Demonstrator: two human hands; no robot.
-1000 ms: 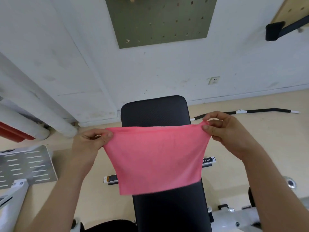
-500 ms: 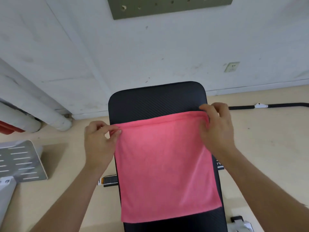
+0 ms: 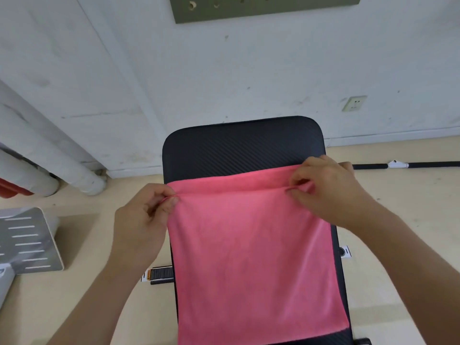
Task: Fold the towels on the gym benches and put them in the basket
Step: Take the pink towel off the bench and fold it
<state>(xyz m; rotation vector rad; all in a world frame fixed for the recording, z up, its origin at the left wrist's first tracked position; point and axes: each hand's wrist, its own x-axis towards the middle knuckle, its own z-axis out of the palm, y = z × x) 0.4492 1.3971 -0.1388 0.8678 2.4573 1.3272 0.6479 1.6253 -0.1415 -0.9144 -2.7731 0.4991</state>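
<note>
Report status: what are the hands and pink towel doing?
Left hand pinching towel corner, right hand pinching the other. Towel spread on bench. Nothing blocking; basket not seen.

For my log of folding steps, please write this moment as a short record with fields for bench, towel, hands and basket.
bench: black padded bench, far end uncovered
towel: pink towel, spread along the bench
hands: left hand pinches the far left corner; right hand pinches the far right corner
basket: not in view
</note>
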